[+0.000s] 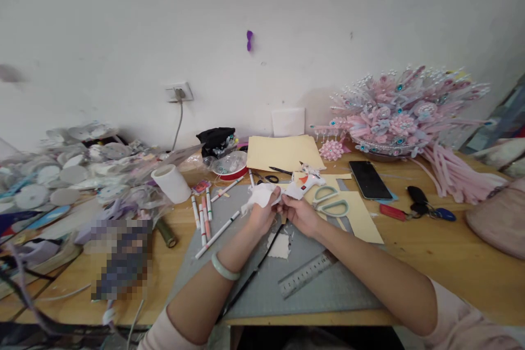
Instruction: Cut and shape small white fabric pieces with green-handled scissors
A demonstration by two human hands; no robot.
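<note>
Both my hands meet over the grey cutting mat [241,301]. My left hand [264,213] has its fingers closed around a crumpled white tissue [259,195]. Beside it, my right hand [300,214] is closed on a small white piece [302,187] with a red-and-black mark and an orange bit. The fingertips touch or nearly touch, and what lies between them is too small to make out. A black cord [256,270] runs from under the hands to the mat's front edge. Below the hands lies a torn white scrap [279,246].
Pale green scissors [334,208] and a steel ruler [307,273] lie right of the hands, markers [217,234] left. A black phone [370,179], keys [420,202] and a pink beaded headdress [394,115] stand further right. A white roll [171,183] is at left.
</note>
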